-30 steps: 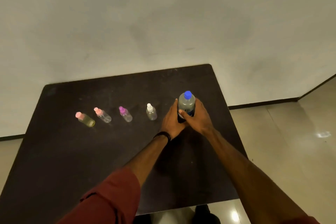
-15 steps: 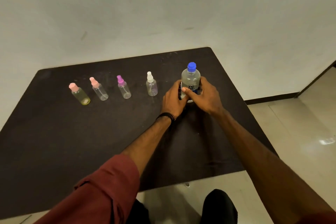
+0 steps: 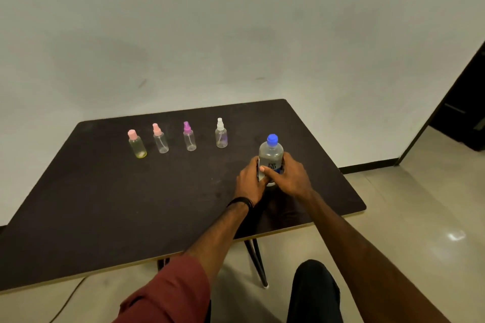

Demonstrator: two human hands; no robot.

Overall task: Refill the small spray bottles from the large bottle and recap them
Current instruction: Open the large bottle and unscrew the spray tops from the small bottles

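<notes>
At the near edge of the view a dark red sleeve [image 3: 168, 294] and a dark trouser knee [image 3: 313, 291] are seen. From there two bare forearms are stretched toward 12 o'clock over the dark bench [image 3: 105, 204].

One large bottle [image 3: 271, 155] is stood upright toward the 3 o'clock side of the bench, closed by a blue cap [image 3: 272, 139] and holding clear liquid. It is gripped low on its body from both sides: the left hand [image 3: 250, 183], a black band at its wrist, is curled round the 9 o'clock side, and the right hand [image 3: 291, 178] round the 3 o'clock side, its thumb laid across the label.

Farther off, four small spray bottles are lined up upright, well apart, all capped. Counted from 9 o'clock: a pink-capped bottle [image 3: 137, 145] with yellowish liquid at the bottom, a second pink-topped bottle [image 3: 160, 139], a purple-topped bottle [image 3: 189, 137] and a white-topped bottle [image 3: 221, 134], these three seemingly almost empty.
</notes>
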